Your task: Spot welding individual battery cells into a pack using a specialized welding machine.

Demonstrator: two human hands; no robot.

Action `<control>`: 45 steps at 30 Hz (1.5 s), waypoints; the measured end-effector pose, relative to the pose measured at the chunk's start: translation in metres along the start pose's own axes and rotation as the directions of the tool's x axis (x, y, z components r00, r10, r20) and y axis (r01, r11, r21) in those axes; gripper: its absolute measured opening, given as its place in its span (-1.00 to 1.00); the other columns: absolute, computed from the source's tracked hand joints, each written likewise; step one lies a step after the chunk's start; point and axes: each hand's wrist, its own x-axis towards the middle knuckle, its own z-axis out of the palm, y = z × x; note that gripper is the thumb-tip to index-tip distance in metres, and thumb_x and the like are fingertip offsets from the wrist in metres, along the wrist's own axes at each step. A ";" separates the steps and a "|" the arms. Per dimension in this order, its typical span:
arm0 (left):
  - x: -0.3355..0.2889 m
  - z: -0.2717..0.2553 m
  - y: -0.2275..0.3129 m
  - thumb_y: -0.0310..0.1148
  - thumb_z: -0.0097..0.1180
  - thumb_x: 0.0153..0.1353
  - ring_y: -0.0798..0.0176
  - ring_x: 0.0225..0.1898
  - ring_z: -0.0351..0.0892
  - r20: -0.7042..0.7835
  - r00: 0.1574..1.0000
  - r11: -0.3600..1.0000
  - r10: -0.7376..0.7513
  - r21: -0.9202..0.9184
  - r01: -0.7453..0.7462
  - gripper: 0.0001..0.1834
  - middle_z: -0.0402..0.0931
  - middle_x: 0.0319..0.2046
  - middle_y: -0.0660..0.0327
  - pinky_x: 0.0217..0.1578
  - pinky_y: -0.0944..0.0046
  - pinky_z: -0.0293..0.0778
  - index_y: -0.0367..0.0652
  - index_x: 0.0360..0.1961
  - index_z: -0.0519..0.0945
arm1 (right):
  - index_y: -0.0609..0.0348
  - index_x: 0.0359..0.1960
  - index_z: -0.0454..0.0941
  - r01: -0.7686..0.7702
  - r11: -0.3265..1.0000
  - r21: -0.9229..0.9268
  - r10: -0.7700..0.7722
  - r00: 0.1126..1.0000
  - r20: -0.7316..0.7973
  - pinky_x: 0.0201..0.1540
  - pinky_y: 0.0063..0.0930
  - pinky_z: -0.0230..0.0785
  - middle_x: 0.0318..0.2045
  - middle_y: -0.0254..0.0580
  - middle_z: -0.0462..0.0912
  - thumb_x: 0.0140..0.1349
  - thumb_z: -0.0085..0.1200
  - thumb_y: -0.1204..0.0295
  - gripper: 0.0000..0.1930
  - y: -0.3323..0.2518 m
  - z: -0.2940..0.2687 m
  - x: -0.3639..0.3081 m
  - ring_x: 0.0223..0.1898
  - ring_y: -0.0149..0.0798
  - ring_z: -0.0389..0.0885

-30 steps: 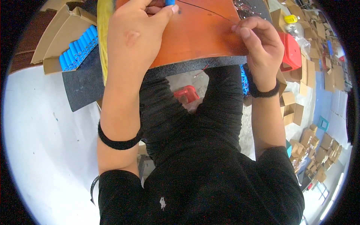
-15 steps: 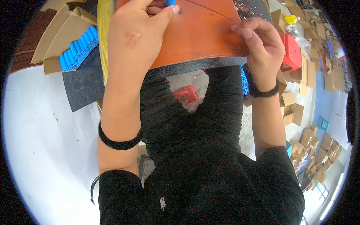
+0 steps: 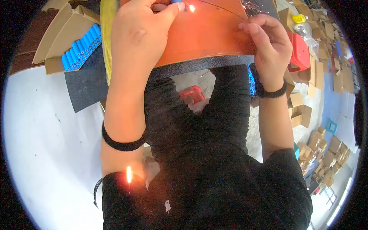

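Observation:
At the top edge of the head view, my left hand (image 3: 147, 34) is closed around a blue cylindrical battery cell (image 3: 176, 1), mostly cut off by the frame. A bright orange-white spark (image 3: 192, 7) glows just right of its thumb tip. My right hand (image 3: 271, 42) pinches the near end of a thin dark wire (image 3: 222, 8). That wire slants up and left over the orange board (image 3: 207, 38); its far end lies outside the picture. The board rests on a dark speckled tabletop (image 3: 203, 66) above my lap.
A cardboard box (image 3: 53, 66) at left holds several blue cells (image 3: 81, 46). Loose thin wires (image 3: 253, 8) lie beyond the board. To the right stand a red stool (image 3: 299, 53) and open cartons (image 3: 301, 111). Another red thing (image 3: 193, 94) shows on the floor between my legs.
A bright spark has appeared beside my left thumb, along with a glowing streak near my left sleeve. The blue cell shows less at the top edge. Both hands stay nearly in place.

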 end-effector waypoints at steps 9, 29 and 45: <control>-0.020 -0.013 -0.001 -0.28 0.16 0.27 0.44 -0.30 0.52 0.136 0.989 0.986 -0.062 -0.148 0.082 -0.56 0.62 -0.35 0.20 -0.21 0.41 0.40 -0.27 0.10 0.43 | 0.31 -0.17 0.53 -0.026 1.000 0.003 0.025 0.998 0.055 -0.07 -0.64 0.34 -0.23 -0.34 0.59 0.25 0.10 0.58 -0.86 -0.014 0.019 0.016 -0.18 -0.51 0.51; -0.014 -0.003 0.001 -0.33 0.28 0.13 0.45 -0.40 0.42 0.074 0.995 0.998 0.060 0.007 -0.061 -0.73 0.52 -0.40 0.27 -0.32 0.43 0.36 -0.23 -0.16 0.67 | 0.21 -0.35 0.52 0.553 0.716 -0.425 -0.515 0.830 0.214 -0.24 -0.38 0.45 -0.42 -0.15 0.61 -0.01 0.25 0.63 -0.81 -0.031 -0.002 0.002 -0.37 -0.15 0.59; -0.006 0.003 0.001 -0.25 0.28 0.13 0.47 -0.51 0.31 -0.003 0.999 0.998 -0.045 0.047 0.046 -0.69 0.39 -0.57 0.34 -0.44 0.44 0.28 -0.13 -0.12 0.68 | 0.27 -0.36 0.51 0.475 0.830 -0.291 -0.452 0.880 0.148 -0.30 -0.46 0.41 -0.43 -0.19 0.60 0.04 0.22 0.65 -0.85 -0.009 0.010 0.008 -0.41 -0.24 0.56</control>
